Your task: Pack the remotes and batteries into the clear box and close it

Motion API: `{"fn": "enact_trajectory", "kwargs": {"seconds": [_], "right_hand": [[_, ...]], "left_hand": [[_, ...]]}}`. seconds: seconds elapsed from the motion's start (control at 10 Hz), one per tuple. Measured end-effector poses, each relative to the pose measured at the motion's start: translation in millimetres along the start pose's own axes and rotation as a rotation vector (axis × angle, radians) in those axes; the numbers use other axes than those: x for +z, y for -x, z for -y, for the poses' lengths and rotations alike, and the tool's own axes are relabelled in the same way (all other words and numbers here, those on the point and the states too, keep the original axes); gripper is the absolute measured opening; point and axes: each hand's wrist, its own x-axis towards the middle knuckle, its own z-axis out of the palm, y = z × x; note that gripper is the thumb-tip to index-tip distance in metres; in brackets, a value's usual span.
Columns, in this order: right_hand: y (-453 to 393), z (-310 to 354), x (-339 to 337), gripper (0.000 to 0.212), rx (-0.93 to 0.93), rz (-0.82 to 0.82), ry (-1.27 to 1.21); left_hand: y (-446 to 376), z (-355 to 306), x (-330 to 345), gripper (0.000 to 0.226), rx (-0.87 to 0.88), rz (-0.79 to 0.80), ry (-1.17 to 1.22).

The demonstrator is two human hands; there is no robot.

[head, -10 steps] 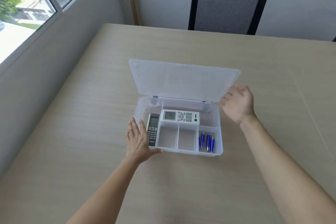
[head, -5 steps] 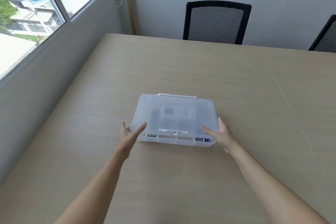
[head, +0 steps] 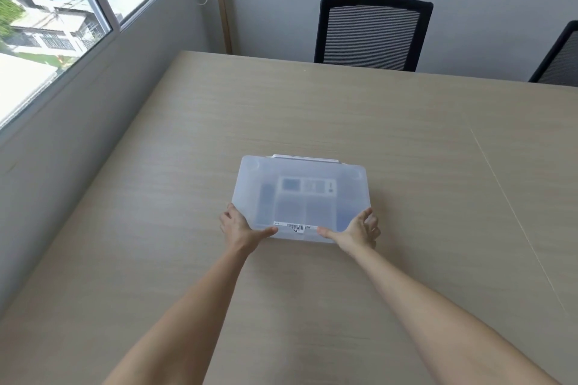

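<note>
The clear box (head: pixel 353 194) lies on the wooden table with its frosted lid down flat. Through the lid I make out the white remote (head: pixel 308 186) along the far side and the dark remote (head: pixel 265 201) at the left; the batteries are only a faint blue blur at the right. My left hand (head: pixel 240 228) grips the box's near left corner, thumb pressed on the lid's front edge. My right hand (head: pixel 355 230) grips the near right corner the same way, fingers curled down the side.
The wooden table (head: pixel 156 228) runs along a grey wall under a window (head: pixel 47 25) at the left. A black mesh chair (head: pixel 372 31) stands at the far edge, and part of a second chair (head: pixel 560 62) shows at the far right.
The lid, open a second ago, has come down onto the box. Both hands moved to the near corners and now press the lid's front edge with their thumbs.
</note>
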Motion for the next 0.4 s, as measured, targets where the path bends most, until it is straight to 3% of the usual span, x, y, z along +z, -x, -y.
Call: {"fn": "enact_trajectory", "kwargs": {"seconds": [0.2,0.3,0.4], "right_hand": [[2.9,-4.8,2.7,0.15,-0.039,-0.047,0.022],[3.4,-0.9,-3.1,0.149,-0.029,-0.013,0.083],[8.8,6.5,-19.6,0.136,-0.054,0.056,-0.017]], "left_hand": [[2.7,-2.1,-0.2,0.124,0.008,-0.005,-0.076],[6.4,-6.0,-5.2,0.132,-0.018,0.003,-0.191],[21.4,-0.6,-7.2,0.142,-0.009,-0.078,-0.146]]}}
